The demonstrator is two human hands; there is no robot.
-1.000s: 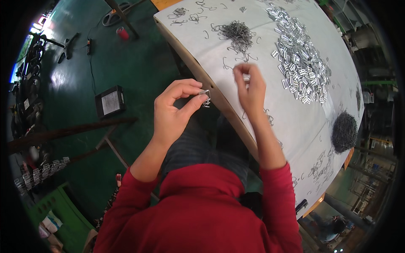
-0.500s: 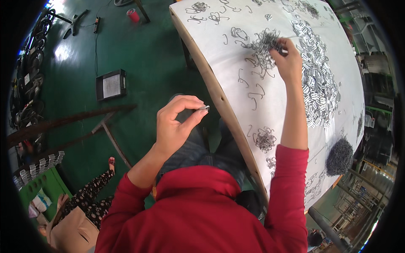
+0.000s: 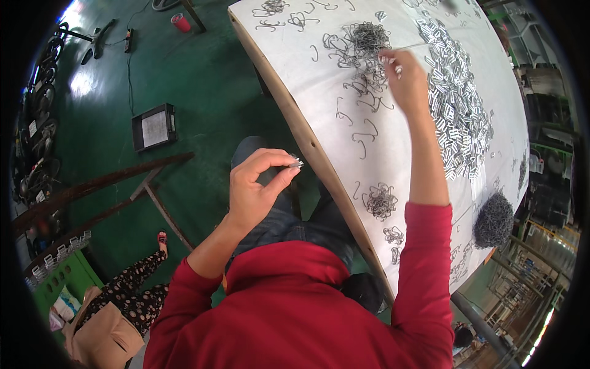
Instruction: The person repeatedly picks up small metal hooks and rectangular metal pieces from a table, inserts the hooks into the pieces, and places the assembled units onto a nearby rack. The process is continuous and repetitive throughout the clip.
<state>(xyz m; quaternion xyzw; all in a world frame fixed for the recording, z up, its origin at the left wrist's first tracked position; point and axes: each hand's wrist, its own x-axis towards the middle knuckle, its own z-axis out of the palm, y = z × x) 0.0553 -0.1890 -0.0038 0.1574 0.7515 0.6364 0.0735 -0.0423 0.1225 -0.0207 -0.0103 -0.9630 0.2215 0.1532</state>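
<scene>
My left hand [image 3: 255, 187] is raised beside the table's near edge, thumb and forefinger pinching a small silver metal piece [image 3: 296, 163]; its exact shape is too small to tell. Over the table, my right hand [image 3: 405, 77] is at the right side of a tangled pile of bent wire hooks [image 3: 370, 38]. Its fingers are closed together, and a small pale bit shows at them, too blurred to name. Loose wire hooks [image 3: 364, 132] lie scattered below that pile. To the right of my right hand spreads a long heap of slotted silver metal buckles [image 3: 458, 104].
Smaller hook piles [image 3: 380, 202] lie on the white-covered table [image 3: 335, 138], with a dense dark wire heap [image 3: 493, 221] at its right. A black crate [image 3: 153, 128] and a red cup [image 3: 180, 23] stand on the green floor. Another person [image 3: 114, 320] is at lower left.
My right hand has moved slightly left within the view, out of the middle of the hook pile to its right side. My left hand keeps its pinch, nearly still. The view has shifted slightly.
</scene>
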